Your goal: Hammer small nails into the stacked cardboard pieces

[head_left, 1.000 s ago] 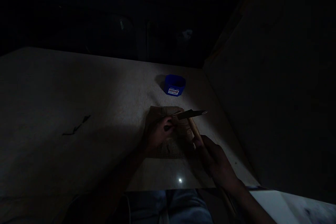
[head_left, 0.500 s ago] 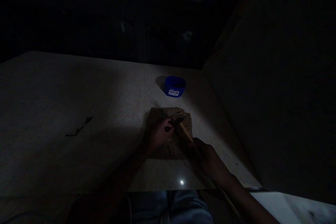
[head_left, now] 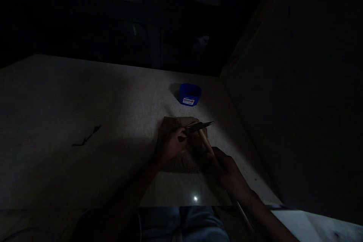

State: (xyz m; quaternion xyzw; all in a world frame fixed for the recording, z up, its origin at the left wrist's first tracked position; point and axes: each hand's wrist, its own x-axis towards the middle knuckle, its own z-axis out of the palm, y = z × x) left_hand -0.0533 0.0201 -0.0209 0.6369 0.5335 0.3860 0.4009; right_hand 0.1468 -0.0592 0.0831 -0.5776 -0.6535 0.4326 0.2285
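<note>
Hammer [head_left: 206, 141] gripped in my right hand [head_left: 230, 174] above a brown sheet [head_left: 184, 162], I cannot tell what my left hand [head_left: 171, 144] holds, nor what 1 blue tub [head_left: 182, 95] beyond contains.

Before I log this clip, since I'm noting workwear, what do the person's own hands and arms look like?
The left hand and right hand are bare, with no gloves. The right forearm shows no sleeve. The left forearm looks bare near the wrist; shadow hides the rest. It's too dark to make out any markings.
</note>
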